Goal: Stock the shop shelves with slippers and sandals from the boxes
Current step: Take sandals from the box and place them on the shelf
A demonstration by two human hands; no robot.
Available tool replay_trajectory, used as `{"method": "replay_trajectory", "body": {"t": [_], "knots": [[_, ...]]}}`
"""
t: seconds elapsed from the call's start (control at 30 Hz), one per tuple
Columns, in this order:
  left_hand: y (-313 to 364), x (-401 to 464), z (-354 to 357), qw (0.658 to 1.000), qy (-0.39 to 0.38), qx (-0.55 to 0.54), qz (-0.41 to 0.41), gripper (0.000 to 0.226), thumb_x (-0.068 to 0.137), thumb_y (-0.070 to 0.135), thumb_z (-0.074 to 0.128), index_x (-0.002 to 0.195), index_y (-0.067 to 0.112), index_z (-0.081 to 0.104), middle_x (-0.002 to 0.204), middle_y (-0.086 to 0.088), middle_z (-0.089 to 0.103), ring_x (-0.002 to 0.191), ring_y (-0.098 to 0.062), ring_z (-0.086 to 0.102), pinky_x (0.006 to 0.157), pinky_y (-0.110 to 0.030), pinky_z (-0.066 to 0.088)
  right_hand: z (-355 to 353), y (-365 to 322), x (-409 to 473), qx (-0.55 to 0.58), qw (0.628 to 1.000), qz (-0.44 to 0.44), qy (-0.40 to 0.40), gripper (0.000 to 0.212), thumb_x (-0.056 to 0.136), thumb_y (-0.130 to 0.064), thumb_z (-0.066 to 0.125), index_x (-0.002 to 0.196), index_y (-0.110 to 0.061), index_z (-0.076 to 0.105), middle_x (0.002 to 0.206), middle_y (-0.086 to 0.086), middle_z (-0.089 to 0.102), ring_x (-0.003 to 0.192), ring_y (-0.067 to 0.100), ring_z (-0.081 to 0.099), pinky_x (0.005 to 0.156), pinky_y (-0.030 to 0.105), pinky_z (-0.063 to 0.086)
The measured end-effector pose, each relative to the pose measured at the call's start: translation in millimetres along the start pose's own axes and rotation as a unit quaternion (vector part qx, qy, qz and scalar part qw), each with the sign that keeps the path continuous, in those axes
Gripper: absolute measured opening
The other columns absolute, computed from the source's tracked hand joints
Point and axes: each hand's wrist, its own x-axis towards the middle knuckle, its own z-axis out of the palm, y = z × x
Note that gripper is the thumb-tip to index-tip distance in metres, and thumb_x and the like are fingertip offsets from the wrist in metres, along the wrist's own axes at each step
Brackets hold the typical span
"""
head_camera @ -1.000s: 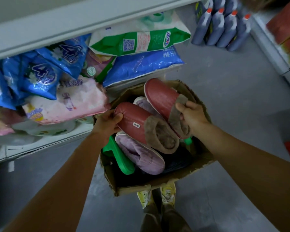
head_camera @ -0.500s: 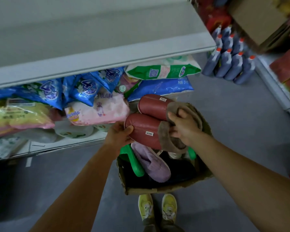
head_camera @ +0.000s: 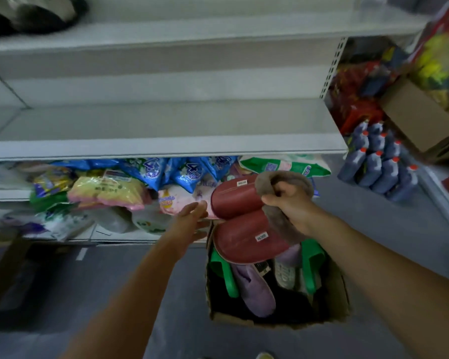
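A person's right hand (head_camera: 288, 203) grips a pair of dark red slippers (head_camera: 244, 224) by their grey furry collars, fingers curled into the lining, holding both above a cardboard box (head_camera: 340, 288) on the grey floor (head_camera: 360, 229). The two slippers lie one against the other, toes pointing left, each with a small white label on its upper. The left hand (head_camera: 192, 218) is spread flat with its fingers straight, just beside the slippers' toes; whether the fingertips touch them cannot be told.

Inside the box below lie a lilac slipper (head_camera: 257, 291), green sandals (head_camera: 224, 273) on both sides and some dark footwear at the bottom. Directly ahead runs a grey metal shelf (head_camera: 166, 149), and under it a lower shelf carries soft packets (head_camera: 109, 187) in blue, yellow, pink and green, heaped against one another. A further shelf stands above, with a dark blurred object (head_camera: 29, 14) at its far left end. To the right of the shelving, a cluster of dark blue bottles with red caps (head_camera: 379, 164) stands on the floor, near a brown carton (head_camera: 417, 115) and blurred red and yellow goods.
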Motion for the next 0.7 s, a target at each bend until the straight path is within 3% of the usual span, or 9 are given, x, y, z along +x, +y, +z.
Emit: {"method": "replay_trajectory", "body": {"t": [0.13,0.3,0.47,0.7], "knots": [[26,-22,-34,0.998,-0.048,-0.026,0.013,0.012,0.096,0.026,0.054,0.094,0.020,0.065,0.091,-0.003,0.066,0.081,-0.021,0.062,0.092,-0.043,0.048,26,-46,-15,-0.100,0.991,-0.053,-0.073,0.021,0.079,-0.002,0.069,0.075,-0.020,0.060,0.072,0.002,0.060,0.075,0.016,0.058,0.074,0.030,0.046],[38,-53,-96,0.997,-0.057,-0.035,0.030,0.023,0.091,0.010,0.060,0.114,0.009,0.064,0.101,-0.015,0.069,0.095,-0.032,0.065,0.088,-0.049,0.054,83,-101,-25,-0.198,0.964,-0.121,-0.127,0.028,0.074,0.003,0.064,0.082,-0.023,0.064,0.077,0.000,0.065,0.076,0.014,0.059,0.071,0.029,0.047],[50,-82,-192,0.995,-0.027,-0.061,0.076,0.022,0.092,0.008,0.058,0.113,0.005,0.063,0.093,-0.014,0.070,0.082,-0.026,0.068,0.070,-0.040,0.058,176,-153,-38,-0.244,0.937,-0.179,-0.173,0.033,0.076,0.011,0.055,0.087,-0.019,0.065,0.082,0.000,0.065,0.077,0.012,0.057,0.067,0.024,0.045],[58,-122,-373,0.990,0.017,-0.112,0.082,0.023,0.091,0.006,0.058,0.113,0.003,0.062,0.100,-0.019,0.068,0.090,-0.031,0.065,0.076,-0.045,0.058,358,-211,-60,-0.265,0.903,-0.254,-0.225,0.039,0.072,0.019,0.053,0.087,-0.014,0.066,0.077,-0.005,0.063,0.067,-0.001,0.056,0.062,0.013,0.044]]}}
